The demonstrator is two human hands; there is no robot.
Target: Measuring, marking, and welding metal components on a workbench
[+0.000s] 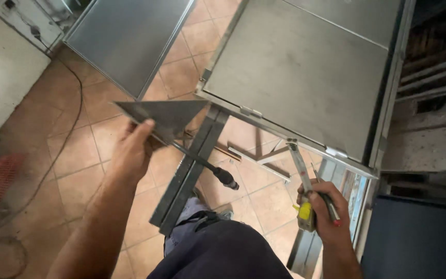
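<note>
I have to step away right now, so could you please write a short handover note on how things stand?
Left hand: grip shut on a triangular metal plate, raised above the steel bar.
Right hand: grip shut on a yellow tape measure and a pen; tape blade reaches the metal panel edge.
Done: tape extended.
Left: the plate is not yet set down.

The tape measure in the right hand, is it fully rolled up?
No, the tape measure in the right hand has its blade pulled out up to the metal frame.
</note>
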